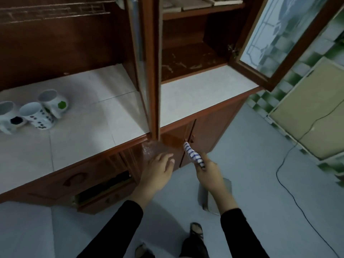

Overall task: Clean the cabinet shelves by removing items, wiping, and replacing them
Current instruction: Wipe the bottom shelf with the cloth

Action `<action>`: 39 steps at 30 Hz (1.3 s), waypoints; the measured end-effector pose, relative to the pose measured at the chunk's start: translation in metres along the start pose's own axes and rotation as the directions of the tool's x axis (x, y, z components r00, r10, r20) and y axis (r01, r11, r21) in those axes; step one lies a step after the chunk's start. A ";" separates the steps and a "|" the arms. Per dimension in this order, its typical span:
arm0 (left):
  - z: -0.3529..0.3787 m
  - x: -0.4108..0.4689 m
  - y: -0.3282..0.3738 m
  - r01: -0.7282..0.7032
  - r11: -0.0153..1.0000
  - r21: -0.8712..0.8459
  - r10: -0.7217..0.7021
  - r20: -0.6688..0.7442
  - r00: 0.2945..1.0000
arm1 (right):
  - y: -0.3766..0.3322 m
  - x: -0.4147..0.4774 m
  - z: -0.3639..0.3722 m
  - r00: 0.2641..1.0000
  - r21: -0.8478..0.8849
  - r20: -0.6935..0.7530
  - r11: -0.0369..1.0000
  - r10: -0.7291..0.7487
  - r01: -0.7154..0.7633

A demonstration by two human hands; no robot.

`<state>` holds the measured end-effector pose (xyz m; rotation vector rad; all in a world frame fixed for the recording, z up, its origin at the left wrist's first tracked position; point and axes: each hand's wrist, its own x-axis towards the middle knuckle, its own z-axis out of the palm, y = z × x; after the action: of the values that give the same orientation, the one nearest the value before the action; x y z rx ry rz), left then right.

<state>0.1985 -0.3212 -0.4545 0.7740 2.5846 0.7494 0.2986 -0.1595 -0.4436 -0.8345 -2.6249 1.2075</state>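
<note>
The wooden cabinet (186, 58) stands with its right glass door (279, 38) swung open; its bare lower shelf (189, 62) is dark and scuffed with pale marks. Left of the cabinet's centre post, three white patterned mugs (35, 111) sit clustered on the counter (93, 118). Below the post hangs a crumpled blue-and-white striped cloth (193, 155)

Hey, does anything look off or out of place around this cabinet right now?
Yes. The lower shelf in the open right compartment is marked with pale scratchy patches, like a worn or dirty surface. A drawer under the counter hangs partly open. The three mugs on that counter lie tipped against one another.
</note>
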 end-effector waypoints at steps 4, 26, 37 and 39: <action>0.019 0.029 0.060 0.001 0.996 0.092 -0.004 0.034 0.999 | 0.040 0.022 -0.053 1.000 -0.025 0.001 1.000 -0.002 0.002; -0.009 0.188 0.137 0.094 0.972 0.215 -0.114 0.081 0.990 | 0.061 0.194 -0.121 0.990 -0.027 0.047 0.991 -0.132 0.133; -0.039 0.283 0.123 0.068 0.978 0.200 -0.043 -0.130 0.991 | 0.017 0.296 -0.133 0.977 0.099 -0.018 0.972 -0.211 0.212; -0.043 0.304 0.119 0.083 0.981 0.175 -0.052 -0.175 0.983 | 0.009 0.320 -0.133 0.972 0.094 -0.015 0.968 -0.234 0.234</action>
<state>-0.0139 -0.0756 -0.4017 0.6959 2.8490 0.5872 0.0792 0.1043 -0.3945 -0.4928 -2.5509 1.2509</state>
